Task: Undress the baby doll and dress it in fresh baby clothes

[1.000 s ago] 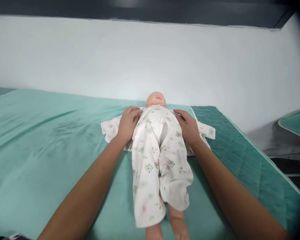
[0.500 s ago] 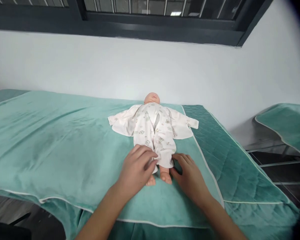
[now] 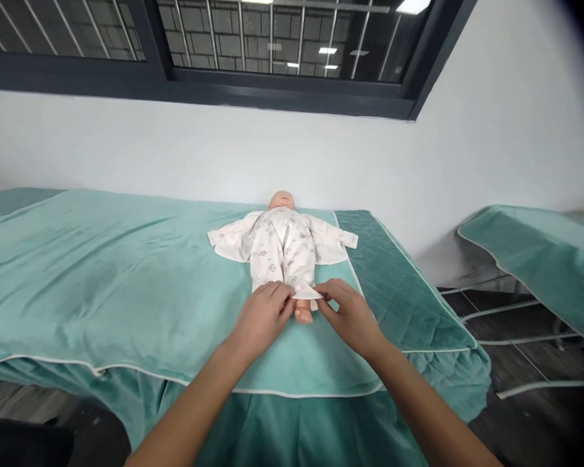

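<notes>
A baby doll (image 3: pixel 282 200) lies on its back on the green cover, its head toward the wall. It wears white printed clothes (image 3: pixel 267 250) with the sleeves spread to both sides. My left hand (image 3: pixel 265 316) pinches the hem of the trouser leg on the right of the picture, at that hem's left end. The same hem's right end is between the fingertips of my right hand (image 3: pixel 348 314), and the edge is stretched between them. One bare foot (image 3: pixel 303 312) shows below the hem; the other is hidden behind my left hand.
The bed's green cover (image 3: pixel 126 279) reaches the white wall, with a quilted darker part (image 3: pixel 399 285) at the right. A barred window (image 3: pixel 282 39) is above. Another green-covered bed (image 3: pixel 549 259) with metal rails stands at the far right. Something black is at the lower left.
Both hands have closed on the trouser hem, which is now lifted and drawn out flat. The camera view has shifted, showing more of the window and the right-hand bed.
</notes>
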A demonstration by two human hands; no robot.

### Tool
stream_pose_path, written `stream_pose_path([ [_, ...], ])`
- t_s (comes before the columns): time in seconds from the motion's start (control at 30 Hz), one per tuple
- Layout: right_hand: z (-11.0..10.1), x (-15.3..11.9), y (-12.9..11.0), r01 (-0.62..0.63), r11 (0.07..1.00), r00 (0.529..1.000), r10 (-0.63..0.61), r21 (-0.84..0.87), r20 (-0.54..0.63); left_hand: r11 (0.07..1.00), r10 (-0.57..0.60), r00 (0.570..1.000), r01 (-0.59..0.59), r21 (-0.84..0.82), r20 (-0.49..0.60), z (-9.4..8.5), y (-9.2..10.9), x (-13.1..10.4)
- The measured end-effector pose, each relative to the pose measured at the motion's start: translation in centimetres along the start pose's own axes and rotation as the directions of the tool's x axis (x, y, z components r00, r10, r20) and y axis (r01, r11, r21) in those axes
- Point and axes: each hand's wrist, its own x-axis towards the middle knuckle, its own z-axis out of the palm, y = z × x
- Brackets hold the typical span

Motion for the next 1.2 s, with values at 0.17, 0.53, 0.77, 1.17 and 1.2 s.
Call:
stream_pose_path([
  [0.17, -0.2, -2.6, -0.4, 0.040, 0.993, 0.999, -0.039, -0.107, 0.012, 0.996, 0.048, 0.999, -0.046, 0.077, -0.020, -0.3, 1.5, -2.2],
  [0.53, 0.2, -4.1, -1.1, 0.051, 0.969, 0.997, -0.036, -0.241, 0.070, 0.999, -0.026, 0.977, 0.032, 0.027, -0.211, 1.0, -0.8, -6.6],
  [0.77, 3.6, -0.1, -4.5, 0.203, 0.935, 0.974, -0.161, -0.292, 0.162, 0.963, -0.267, 0.953, 0.260, -0.068, -0.143, 2.3, -3.6, -6.9],
  [1.17, 6.5, 1.2, -3.3, 0.186, 0.891, 0.978, -0.125, -0.415, 0.169, 0.892, -0.389, 0.908, 0.328, -0.311, -0.157, 2.5, -3.4, -6.3],
  [1.2, 6.6, 1.2, -3.4, 0.181, 0.892, 0.979, -0.124, -0.415, 0.159, 0.885, -0.393, 0.907, 0.327, -0.331, -0.154, 2.4, -3.4, -6.3],
])
